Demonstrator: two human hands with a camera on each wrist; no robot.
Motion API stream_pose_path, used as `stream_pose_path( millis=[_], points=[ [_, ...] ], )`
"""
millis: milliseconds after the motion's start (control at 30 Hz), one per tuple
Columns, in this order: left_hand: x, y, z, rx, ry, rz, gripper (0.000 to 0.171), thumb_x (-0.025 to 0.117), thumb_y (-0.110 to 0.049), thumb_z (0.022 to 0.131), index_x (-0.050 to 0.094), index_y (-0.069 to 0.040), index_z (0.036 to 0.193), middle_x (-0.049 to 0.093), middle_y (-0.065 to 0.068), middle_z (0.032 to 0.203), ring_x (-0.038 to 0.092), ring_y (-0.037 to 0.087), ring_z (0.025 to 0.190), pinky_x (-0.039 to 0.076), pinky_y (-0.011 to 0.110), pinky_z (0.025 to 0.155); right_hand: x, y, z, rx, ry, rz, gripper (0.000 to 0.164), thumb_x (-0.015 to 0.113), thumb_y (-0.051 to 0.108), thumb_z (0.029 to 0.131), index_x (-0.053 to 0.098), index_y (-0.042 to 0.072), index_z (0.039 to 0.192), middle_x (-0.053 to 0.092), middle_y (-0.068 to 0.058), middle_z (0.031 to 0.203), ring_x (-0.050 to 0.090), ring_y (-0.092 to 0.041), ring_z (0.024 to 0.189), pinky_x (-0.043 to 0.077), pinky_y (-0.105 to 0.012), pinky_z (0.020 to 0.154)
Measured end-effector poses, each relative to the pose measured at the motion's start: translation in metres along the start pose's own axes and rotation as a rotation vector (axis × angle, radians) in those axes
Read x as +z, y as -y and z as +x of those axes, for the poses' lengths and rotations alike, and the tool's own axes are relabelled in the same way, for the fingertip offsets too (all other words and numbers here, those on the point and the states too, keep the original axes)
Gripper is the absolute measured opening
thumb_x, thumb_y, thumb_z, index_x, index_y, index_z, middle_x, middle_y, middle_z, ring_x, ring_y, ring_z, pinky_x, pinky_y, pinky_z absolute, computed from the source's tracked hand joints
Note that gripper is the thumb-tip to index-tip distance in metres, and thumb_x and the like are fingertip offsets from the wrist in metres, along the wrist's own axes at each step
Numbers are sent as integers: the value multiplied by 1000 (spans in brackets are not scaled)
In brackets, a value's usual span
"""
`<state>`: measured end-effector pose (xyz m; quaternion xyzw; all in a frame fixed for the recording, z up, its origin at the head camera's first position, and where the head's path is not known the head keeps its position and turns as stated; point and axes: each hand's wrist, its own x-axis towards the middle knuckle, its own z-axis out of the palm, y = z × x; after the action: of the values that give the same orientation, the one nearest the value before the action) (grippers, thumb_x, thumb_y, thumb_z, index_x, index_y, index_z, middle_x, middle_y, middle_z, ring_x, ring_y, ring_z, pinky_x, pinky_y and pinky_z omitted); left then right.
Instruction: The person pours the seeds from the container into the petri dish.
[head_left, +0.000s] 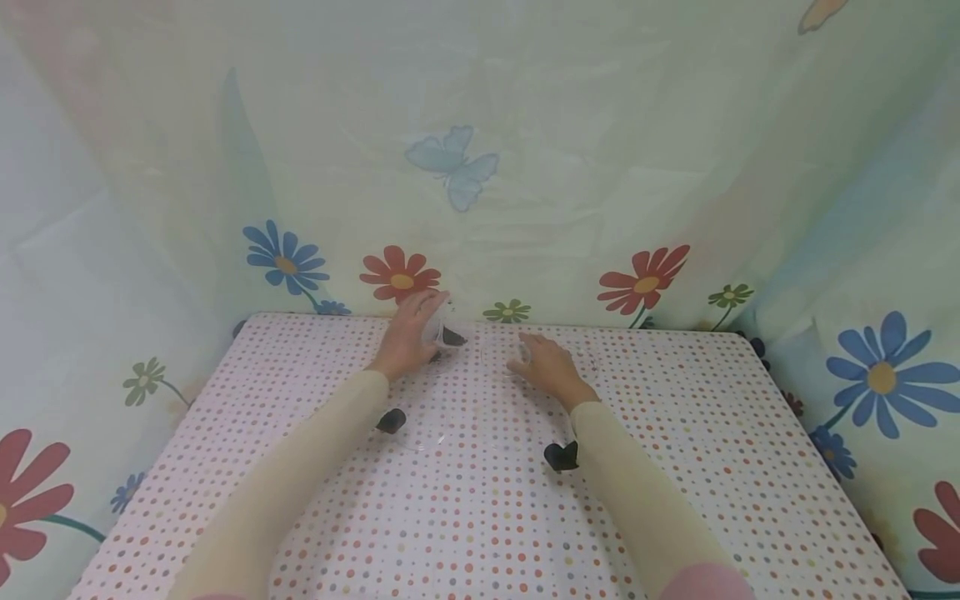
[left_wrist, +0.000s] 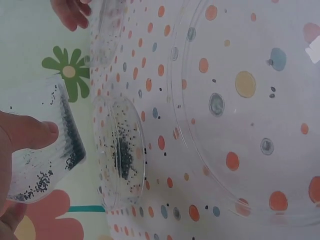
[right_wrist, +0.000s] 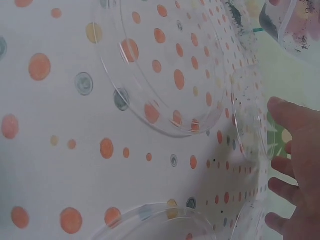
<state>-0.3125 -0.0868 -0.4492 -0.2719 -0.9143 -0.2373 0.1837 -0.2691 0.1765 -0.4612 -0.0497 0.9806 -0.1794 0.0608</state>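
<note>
My left hand (head_left: 408, 333) grips a clear plastic cup (left_wrist: 37, 145), its thumb lying across the near side. The cup is tipped, and tiny black grains (left_wrist: 75, 140) are heaped along one side of it. Below and beside the cup stands a clear round dish (left_wrist: 142, 145) with a dark pile of the same grains in its middle. Over to the right, my right hand (head_left: 551, 367) is empty, fingers apart, close beside another clear dish (right_wrist: 245, 110) near the back edge. A few grains dot that dish.
Two larger clear round dishes lie nearer me, one left (left_wrist: 175, 90) and one right (right_wrist: 150, 212). Loose grains are scattered on the dotted tablecloth (head_left: 480, 517). A floral curtain (head_left: 540, 208) hangs right behind the table's back edge.
</note>
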Motion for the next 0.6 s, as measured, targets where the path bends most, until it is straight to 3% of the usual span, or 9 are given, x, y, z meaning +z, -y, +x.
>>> stream_pose_path(
  millis=[467,600],
  points=[
    [1,-5,2,43,29,3,90,75,-9,69,27,-29,143,35,-2,141,28,18,134,34,40,109,7,-10,3,-18,8,13,73,56,49,85,32,9,141,36,-16,144,31,-36,134,24,-54,110],
    [1,-6,2,29,43,-5,91,75,-10,70,26,-31,143,34,-2,142,27,18,135,34,40,109,9,-12,4,-19,11,13,76,56,52,84,33,9,141,36,-16,144,31,-36,134,24,-55,110]
  ],
)
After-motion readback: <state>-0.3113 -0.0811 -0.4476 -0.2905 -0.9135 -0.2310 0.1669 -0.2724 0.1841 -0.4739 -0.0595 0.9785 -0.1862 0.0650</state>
